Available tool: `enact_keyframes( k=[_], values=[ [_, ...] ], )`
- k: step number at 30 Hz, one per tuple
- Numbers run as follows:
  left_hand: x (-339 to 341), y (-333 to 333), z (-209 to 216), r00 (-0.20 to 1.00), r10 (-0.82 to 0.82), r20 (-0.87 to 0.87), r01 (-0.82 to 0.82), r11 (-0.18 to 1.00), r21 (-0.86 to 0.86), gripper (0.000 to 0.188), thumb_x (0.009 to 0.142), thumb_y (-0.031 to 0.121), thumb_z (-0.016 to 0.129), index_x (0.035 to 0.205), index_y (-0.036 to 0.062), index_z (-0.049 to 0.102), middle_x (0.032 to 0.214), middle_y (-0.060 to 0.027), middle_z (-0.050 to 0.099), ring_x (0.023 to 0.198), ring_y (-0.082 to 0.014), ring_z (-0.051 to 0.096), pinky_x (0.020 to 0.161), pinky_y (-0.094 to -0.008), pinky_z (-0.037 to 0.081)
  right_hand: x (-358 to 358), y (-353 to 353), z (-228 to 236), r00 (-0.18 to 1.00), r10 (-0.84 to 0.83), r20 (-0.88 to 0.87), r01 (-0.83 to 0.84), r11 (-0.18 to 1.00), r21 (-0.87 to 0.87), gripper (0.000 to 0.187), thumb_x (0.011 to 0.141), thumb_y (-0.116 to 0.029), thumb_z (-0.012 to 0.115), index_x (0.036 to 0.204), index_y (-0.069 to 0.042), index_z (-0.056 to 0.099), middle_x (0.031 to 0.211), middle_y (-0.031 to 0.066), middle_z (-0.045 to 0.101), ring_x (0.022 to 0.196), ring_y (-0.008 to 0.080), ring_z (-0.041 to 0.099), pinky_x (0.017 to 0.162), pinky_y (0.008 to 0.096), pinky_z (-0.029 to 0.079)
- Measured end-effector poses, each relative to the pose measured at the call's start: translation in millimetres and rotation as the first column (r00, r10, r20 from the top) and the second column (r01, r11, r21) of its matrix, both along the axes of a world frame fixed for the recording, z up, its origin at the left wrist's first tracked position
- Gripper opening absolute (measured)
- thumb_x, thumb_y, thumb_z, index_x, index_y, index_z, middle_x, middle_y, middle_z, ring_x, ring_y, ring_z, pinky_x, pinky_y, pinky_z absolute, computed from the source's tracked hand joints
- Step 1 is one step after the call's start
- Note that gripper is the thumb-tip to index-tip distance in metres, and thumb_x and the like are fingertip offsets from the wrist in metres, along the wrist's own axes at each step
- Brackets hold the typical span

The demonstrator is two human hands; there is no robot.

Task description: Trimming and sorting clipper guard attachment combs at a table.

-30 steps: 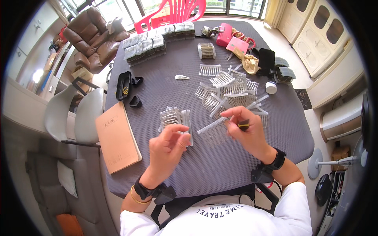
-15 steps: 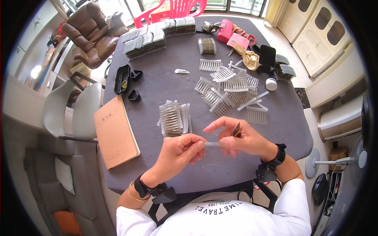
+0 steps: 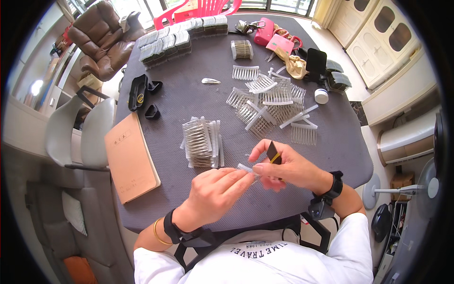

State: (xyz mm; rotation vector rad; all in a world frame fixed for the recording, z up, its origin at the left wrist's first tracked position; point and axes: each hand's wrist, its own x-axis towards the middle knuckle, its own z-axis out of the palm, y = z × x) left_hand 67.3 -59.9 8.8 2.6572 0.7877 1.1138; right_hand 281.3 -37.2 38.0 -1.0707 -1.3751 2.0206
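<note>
My left hand (image 3: 213, 196) is closed on a clear hair comb (image 3: 244, 167), gripping it with thumb and fingers. My right hand (image 3: 298, 165) meets the comb's other end. In its grasp is a dark, flat-ended tool (image 3: 273, 150) with a yellow band; its lower part is hidden, so its kind does not show. Just beyond my left hand lies a neat stack of hair combs (image 3: 202, 144) with wire-like teeth. A loose pile of similar combs (image 3: 279, 102) spreads farther off to the right.
At the left lie a tan notebook (image 3: 132, 161) and a black open case (image 3: 138, 92). Rows of stacked combs (image 3: 165, 49) line the far left. Far right hold a pink pouch (image 3: 263, 32), a bundle of combs (image 3: 241, 49), a white-lidded jar (image 3: 321, 96) and a black stand (image 3: 316, 66).
My left hand has turned over, its back now upward, and the comb is tilted. My right hand has closed in on the comb, the dark tool now more upright. The whole view has shifted slightly.
</note>
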Motion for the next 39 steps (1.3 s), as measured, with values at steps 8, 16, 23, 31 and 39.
enact_keyframes(
  k=[8,16,23,31,39],
  values=[
    [-1.4,0.8,-3.2,0.988,-0.154,-0.002,0.145,0.932,-0.332,0.015,0.07,0.003,0.07,0.083,0.0036,0.061,0.087,-0.0083,0.068,0.074,-0.0212,0.068,0.058,-0.0272,0.056,25.2,4.5,-27.1,0.943,-0.141,0.302,-0.052,0.831,0.553,0.037,0.088,-0.027,0.061,0.109,-0.001,0.047,0.079,0.0039,0.052,0.069,0.0122,0.052,0.063,0.0239,0.043],
    [-8.5,-5.5,-11.1,0.972,-0.213,-0.102,0.182,0.951,-0.249,0.012,0.074,0.008,0.064,0.078,0.0031,0.054,0.093,-0.0083,0.066,0.088,-0.0204,0.067,0.066,-0.0278,0.057,27.9,1.1,-22.7,0.933,-0.074,0.353,-0.215,0.672,0.708,0.022,0.082,-0.012,0.063,0.103,-0.005,0.062,0.083,0.0073,0.06,0.069,0.0194,0.059,0.063,0.0278,0.049],
    [-6.5,-1.5,-14.0,0.99,-0.13,-0.06,0.116,0.974,-0.194,0.014,0.07,0.005,0.07,0.078,0.0017,0.059,0.091,-0.0114,0.068,0.087,-0.0252,0.068,0.065,-0.0293,0.058,26.0,-9.1,-25.5,0.823,-0.244,0.513,-0.374,0.448,0.812,0.028,0.078,-0.013,0.067,0.106,-0.013,0.064,0.083,0.005,0.058,0.072,0.0184,0.057,0.062,0.0285,0.049],
    [-10.3,-3.1,-12.2,0.994,-0.111,-0.016,0.101,0.945,-0.311,0.012,0.072,0.006,0.068,0.08,0.0033,0.06,0.093,-0.0091,0.067,0.089,-0.0228,0.067,0.07,-0.0293,0.057,30.0,-8.7,-28.2,0.867,-0.166,0.47,-0.365,0.431,0.825,0.031,0.073,-0.012,0.071,0.104,-0.016,0.068,0.088,0.0027,0.058,0.08,0.0183,0.054,0.067,0.0284,0.048],
    [-14.1,-4.0,-18.8,0.988,-0.144,-0.062,0.125,0.96,-0.251,0.024,0.074,0.009,0.065,0.098,0.0047,0.065,0.096,-0.0066,0.067,0.093,-0.0195,0.065,0.073,-0.0285,0.056,24.6,-11.5,-22.8,0.865,-0.092,0.494,-0.377,0.531,0.759,0.028,0.072,-0.01,0.073,0.099,-0.014,0.07,0.093,0.0031,0.061,0.085,0.0167,0.053,0.069,0.0292,0.047]
  ],
)
